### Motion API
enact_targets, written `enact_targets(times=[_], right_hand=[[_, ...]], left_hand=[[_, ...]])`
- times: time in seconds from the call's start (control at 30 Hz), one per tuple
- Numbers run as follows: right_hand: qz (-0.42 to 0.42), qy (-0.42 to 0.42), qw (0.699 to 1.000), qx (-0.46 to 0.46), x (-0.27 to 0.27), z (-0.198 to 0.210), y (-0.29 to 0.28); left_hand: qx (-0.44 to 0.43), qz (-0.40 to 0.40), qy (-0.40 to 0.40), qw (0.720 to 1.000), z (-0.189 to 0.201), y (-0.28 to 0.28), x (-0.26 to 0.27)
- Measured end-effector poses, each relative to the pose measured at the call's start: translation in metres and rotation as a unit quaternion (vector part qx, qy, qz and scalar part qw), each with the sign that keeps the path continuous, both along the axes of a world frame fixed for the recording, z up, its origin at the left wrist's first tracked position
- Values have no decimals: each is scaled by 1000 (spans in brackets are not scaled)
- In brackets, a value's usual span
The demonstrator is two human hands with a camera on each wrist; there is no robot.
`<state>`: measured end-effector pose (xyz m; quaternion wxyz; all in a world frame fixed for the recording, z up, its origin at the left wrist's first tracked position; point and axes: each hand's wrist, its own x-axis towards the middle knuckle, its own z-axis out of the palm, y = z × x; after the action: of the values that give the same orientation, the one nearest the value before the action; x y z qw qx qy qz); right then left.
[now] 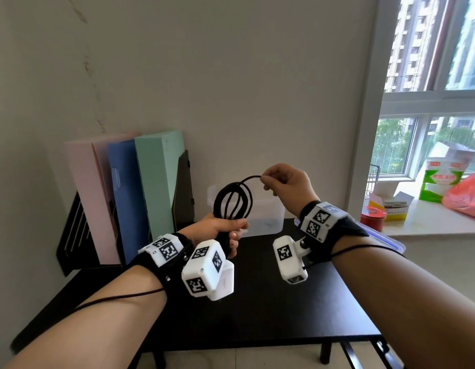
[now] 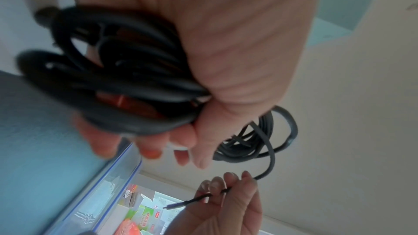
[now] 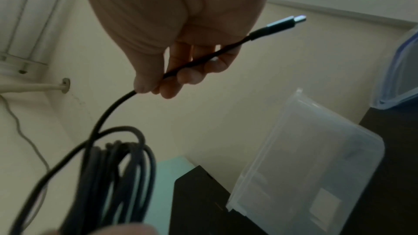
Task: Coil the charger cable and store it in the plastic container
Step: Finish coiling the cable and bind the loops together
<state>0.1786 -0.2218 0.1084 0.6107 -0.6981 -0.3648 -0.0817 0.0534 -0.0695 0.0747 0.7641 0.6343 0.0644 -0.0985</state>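
Observation:
A black charger cable (image 1: pixel 232 199) is wound into several upright loops above the black table (image 1: pixel 257 302). My left hand (image 1: pixel 220 230) grips the bottom of the coil (image 2: pixel 126 81) in its fist. My right hand (image 1: pixel 284 182) is raised to the right of the coil and pinches the free end of the cable (image 3: pixel 203 60) between thumb and fingers. The metal plug (image 3: pixel 287 22) sticks out past the fingers. The clear plastic container (image 1: pixel 263 217) stands open on the table behind the coil, also seen in the right wrist view as the container (image 3: pixel 305 158).
Pastel file folders (image 1: pixel 124 198) stand in a black rack at the back left against the wall. The container's blue-rimmed lid (image 1: pixel 385 239) lies at the table's right edge. A windowsill on the right holds a red tin (image 1: pixel 372 218), boxes and bags.

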Motion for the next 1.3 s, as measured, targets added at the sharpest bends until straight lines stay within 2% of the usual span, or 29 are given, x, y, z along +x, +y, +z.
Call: enact_targets(times=[0.13, 0.33, 0.43, 0.6, 0.67, 0.73, 0.83, 0.9, 1.1, 1.3], right_hand=[[0, -20, 999, 40, -2, 10, 3], [53, -35, 998, 23, -11, 28, 11], [88, -52, 995, -19, -15, 37, 15], [96, -60, 985, -128, -17, 35, 20], [93, -47, 984, -142, -14, 28, 20], [83, -27, 984, -153, -11, 21, 20], [84, 7, 976, -202, -8, 5, 17], [87, 17, 970, -225, -10, -4, 17], [48, -112, 934, -336, -21, -8, 17], [10, -187, 890, -416, -33, -5, 19]], left_hand=[[10, -2, 24, 1000, -3, 3, 2], [103, -59, 56, 991, -3, 0, 3], [151, -95, 44, 983, -4, -5, 2], [226, -166, 13, 960, 2, -8, -2], [231, -186, -2, 955, 4, -3, -4], [197, -199, -22, 960, 5, 3, -5], [127, -154, -58, 978, 9, 10, -3], [117, -99, -81, 985, 10, 12, -1], [147, 80, -99, 981, -3, 17, 2], [123, 176, -94, 972, -5, 13, 9]])
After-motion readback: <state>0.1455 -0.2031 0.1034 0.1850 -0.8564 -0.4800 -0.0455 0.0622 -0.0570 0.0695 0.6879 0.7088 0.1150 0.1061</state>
